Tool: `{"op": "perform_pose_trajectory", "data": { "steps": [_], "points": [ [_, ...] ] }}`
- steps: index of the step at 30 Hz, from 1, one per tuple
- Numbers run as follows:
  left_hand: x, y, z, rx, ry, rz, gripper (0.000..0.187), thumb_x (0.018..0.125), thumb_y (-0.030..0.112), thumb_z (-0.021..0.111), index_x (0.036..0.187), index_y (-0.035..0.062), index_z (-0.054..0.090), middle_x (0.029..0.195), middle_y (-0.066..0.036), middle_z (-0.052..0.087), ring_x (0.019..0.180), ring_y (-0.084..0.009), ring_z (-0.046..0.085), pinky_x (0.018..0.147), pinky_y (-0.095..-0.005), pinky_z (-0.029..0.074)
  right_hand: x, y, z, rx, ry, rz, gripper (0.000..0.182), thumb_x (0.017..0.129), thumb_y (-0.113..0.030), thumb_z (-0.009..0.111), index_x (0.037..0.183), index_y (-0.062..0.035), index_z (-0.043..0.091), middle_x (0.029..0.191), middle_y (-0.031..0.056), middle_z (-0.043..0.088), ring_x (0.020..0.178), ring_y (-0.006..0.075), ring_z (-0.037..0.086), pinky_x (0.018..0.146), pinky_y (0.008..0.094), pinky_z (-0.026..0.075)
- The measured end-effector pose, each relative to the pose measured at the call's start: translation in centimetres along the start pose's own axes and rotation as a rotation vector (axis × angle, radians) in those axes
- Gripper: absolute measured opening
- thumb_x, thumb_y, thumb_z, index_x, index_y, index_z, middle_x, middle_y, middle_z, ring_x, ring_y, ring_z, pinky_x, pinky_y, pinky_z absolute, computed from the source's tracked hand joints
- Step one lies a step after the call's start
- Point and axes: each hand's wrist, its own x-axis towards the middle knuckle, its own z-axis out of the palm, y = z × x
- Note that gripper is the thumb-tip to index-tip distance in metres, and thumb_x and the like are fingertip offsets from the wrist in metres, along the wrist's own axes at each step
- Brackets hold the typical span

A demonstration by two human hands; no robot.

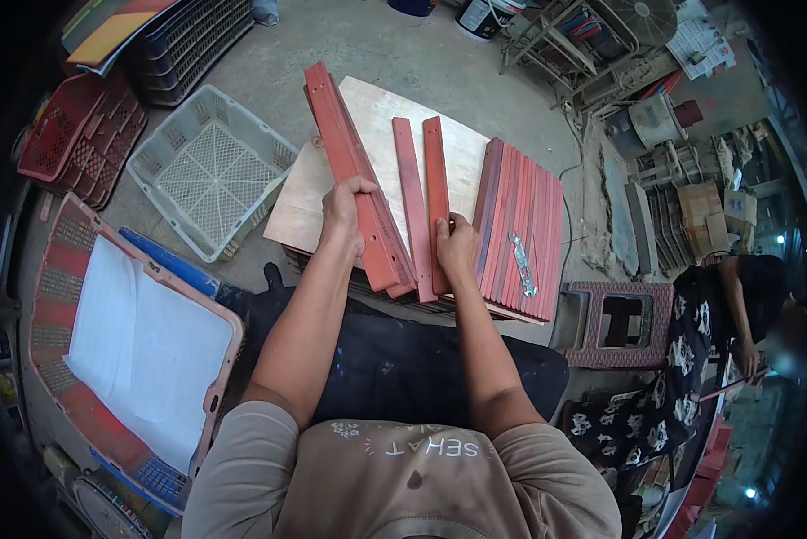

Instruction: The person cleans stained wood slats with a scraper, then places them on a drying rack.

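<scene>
My left hand (342,216) is wrapped round a small stack of red-painted wooden slats (336,126), which slants across the left part of a pale plywood board (368,99). My right hand (457,247) grips the lower part of a single red slat (433,157) with a hole near its top end, thumb on its face. Just left of that slat another red slat (407,180) lies on the board, apart at the top and close to it at the bottom. Along the board's right side several red slats (529,198) stand packed side by side. A shiny metal tool, seemingly a wrench (521,265), rests on them.
On the left are a white plastic crate (208,108), a red crate (66,135) and a basket (48,305) lined with a white sheet (152,350). A brown plastic stool (579,328) is close on the right, near another person (736,305). A cable (576,153) runs along the floor.
</scene>
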Motion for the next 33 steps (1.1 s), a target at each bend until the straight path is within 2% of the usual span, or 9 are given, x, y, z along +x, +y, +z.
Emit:
{"op": "perform_pose_trajectory", "data": {
  "steps": [2,5,8,11,15,18,21,25,33],
  "points": [
    [0.1,0.1,-0.1,0.000,0.003,-0.001,0.022,0.063,0.009,0.055,0.082,-0.0024,0.051,0.075,-0.012,0.052,0.064,-0.0233,0.054,0.058,-0.0360,0.048,0.5,0.3,-0.3,-0.072,-0.080,0.052,0.033,0.078,-0.021,0.059,0.101,0.0027,0.060,0.090,0.0244,0.058,0.086,0.0399,0.056,0.076,0.0447,0.044],
    [-0.6,0.4,0.1,-0.002,0.006,0.002,0.021,0.064,0.008,0.054,0.081,-0.0024,0.051,0.072,-0.012,0.052,0.061,-0.0230,0.054,0.055,-0.0355,0.047,-0.4,-0.4,-0.3,-0.233,0.218,-0.203,0.035,0.076,-0.023,0.062,0.102,0.0013,0.059,0.092,0.0215,0.057,0.089,0.0382,0.054,0.077,0.0431,0.043],
    [-0.7,0.5,0.0,-0.004,0.000,0.001,0.018,0.065,0.008,0.053,0.079,-0.0022,0.051,0.067,-0.011,0.052,0.056,-0.0228,0.054,0.052,-0.0352,0.046,-1.1,-3.1,-0.1,-0.097,0.000,-0.212,0.037,0.074,-0.023,0.065,0.098,0.0030,0.056,0.093,0.0203,0.056,0.091,0.0367,0.052,0.076,0.0422,0.043],
    [-1.0,0.6,0.1,0.000,-0.002,-0.009,0.015,0.066,0.008,0.052,0.077,-0.0016,0.051,0.063,-0.011,0.052,0.053,-0.0226,0.053,0.050,-0.0350,0.046,-1.3,-4.3,0.8,-0.263,-0.156,-0.223,0.040,0.071,-0.026,0.068,0.092,0.0046,0.051,0.091,0.0227,0.056,0.088,0.0371,0.053,0.076,0.0429,0.043],
    [-1.3,0.7,0.0,-0.005,0.016,0.010,0.014,0.066,0.008,0.053,0.075,-0.0014,0.051,0.064,-0.011,0.052,0.053,-0.0226,0.053,0.050,-0.0348,0.046,-0.3,-4.8,1.4,-0.247,-0.270,-0.165,0.031,0.075,-0.020,0.059,0.088,0.0058,0.049,0.085,0.0252,0.058,0.082,0.0412,0.057,0.073,0.0465,0.045],
    [-1.2,0.9,-0.1,-0.012,0.016,0.021,0.013,0.066,0.008,0.053,0.075,-0.0011,0.051,0.064,-0.011,0.052,0.053,-0.0225,0.053,0.050,-0.0347,0.046,0.0,-5.5,1.7,-0.238,-0.223,-0.034,0.023,0.078,-0.015,0.053,0.089,0.0049,0.050,0.082,0.0268,0.059,0.079,0.0435,0.058,0.072,0.0485,0.045],
    [-1.1,0.9,-0.2,-0.014,0.029,0.046,0.012,0.066,0.008,0.053,0.074,-0.0005,0.051,0.065,-0.010,0.052,0.054,-0.0221,0.053,0.050,-0.0345,0.046,0.9,-4.5,1.1,-0.049,-0.096,-0.004,0.023,0.080,-0.018,0.050,0.088,0.0035,0.051,0.080,0.0283,0.059,0.079,0.0442,0.057,0.073,0.0487,0.044],
    [-0.9,0.8,-0.6,0.002,0.044,0.048,0.012,0.065,0.008,0.053,0.075,0.0002,0.051,0.066,-0.009,0.051,0.055,-0.0211,0.052,0.051,-0.0344,0.046,2.0,-3.1,-0.5,0.011,0.088,0.006,0.033,0.085,-0.017,0.045,0.111,0.0023,0.052,0.091,0.0297,0.058,0.087,0.0440,0.056,0.078,0.0475,0.043],
    [-1.4,1.1,-0.1,-0.007,0.028,0.021,0.014,0.065,0.009,0.054,0.075,-0.0004,0.051,0.067,-0.009,0.051,0.056,-0.0204,0.052,0.051,-0.0338,0.045,2.0,0.1,0.7,-0.027,0.051,-0.023,0.034,0.086,-0.018,0.044,0.113,0.0015,0.052,0.091,0.0301,0.057,0.087,0.0423,0.056,0.077,0.0479,0.043]
  ]
}}
